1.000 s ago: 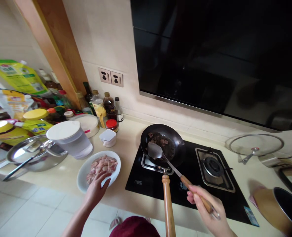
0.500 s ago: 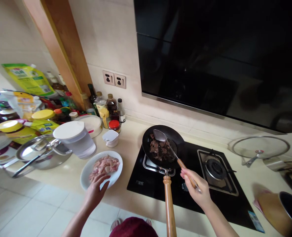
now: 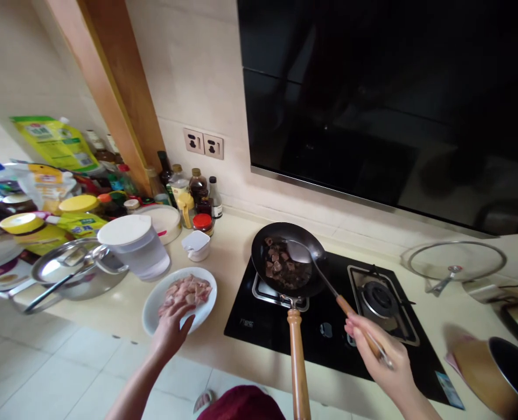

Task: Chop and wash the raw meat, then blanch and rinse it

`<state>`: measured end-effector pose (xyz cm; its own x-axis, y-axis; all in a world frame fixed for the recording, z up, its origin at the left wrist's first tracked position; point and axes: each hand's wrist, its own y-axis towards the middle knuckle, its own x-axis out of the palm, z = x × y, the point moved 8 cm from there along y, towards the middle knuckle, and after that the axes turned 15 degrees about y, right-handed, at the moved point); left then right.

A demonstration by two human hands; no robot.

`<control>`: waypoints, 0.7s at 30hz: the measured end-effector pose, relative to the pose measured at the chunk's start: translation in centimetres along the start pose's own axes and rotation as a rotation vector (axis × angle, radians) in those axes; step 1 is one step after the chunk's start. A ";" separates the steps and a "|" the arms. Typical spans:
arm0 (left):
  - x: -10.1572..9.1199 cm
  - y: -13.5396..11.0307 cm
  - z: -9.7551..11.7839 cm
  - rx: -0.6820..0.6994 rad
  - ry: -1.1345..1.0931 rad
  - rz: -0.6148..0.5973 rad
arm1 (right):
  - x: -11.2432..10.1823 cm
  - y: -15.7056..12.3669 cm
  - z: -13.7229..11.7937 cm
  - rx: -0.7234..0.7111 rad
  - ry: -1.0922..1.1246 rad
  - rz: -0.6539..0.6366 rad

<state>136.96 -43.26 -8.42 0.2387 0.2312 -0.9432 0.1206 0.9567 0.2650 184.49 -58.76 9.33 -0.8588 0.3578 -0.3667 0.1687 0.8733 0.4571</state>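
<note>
A black wok (image 3: 314, 265) with a long wooden handle sits on the left burner of a black gas hob (image 3: 333, 324). Dark pieces of meat lie inside it. My right hand (image 3: 379, 359) is closed round the wooden handle of a metal spatula (image 3: 300, 252), whose blade rests in the wok at its right side. My left hand (image 3: 170, 329) rests on the near rim of a white plate (image 3: 151, 309) heaped with pale raw meat pieces (image 3: 184, 290), fingers gripping the plate's edge.
Left of the plate stand a lidded clear jug (image 3: 134, 245), a small white cup (image 3: 196, 245), a steel pan (image 3: 73, 274), sauce bottles (image 3: 198, 192) and jars against the wall. A glass lid (image 3: 454, 262) and a dark pot (image 3: 504, 367) lie right of the hob's empty burner (image 3: 379, 297).
The spatula swung from the wok's left side across its far rim to the right side, and my right hand drew back toward me. My left hand stayed on the plate.
</note>
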 end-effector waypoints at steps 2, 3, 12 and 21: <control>0.0 0.7 -0.4 -0.022 0.073 0.002 | -0.7 0.4 2.1 0.115 0.056 0.158; -0.3 1.1 -0.4 -0.043 0.096 0.016 | -0.9 0.5 2.9 0.159 0.084 0.221; 0.3 -1.6 19.0 0.021 -0.777 -0.703 | 0.8 1.5 7.1 0.367 0.311 0.282; 4.2 -7.3 33.5 -0.696 -1.719 -1.028 | 1.1 4.0 8.3 0.326 0.369 0.145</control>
<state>169.35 -55.21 -7.63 0.8132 -0.2561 0.5227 0.5597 0.5903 -0.5815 188.25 -52.12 4.01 -0.9192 0.3934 0.0193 0.3900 0.9023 0.1837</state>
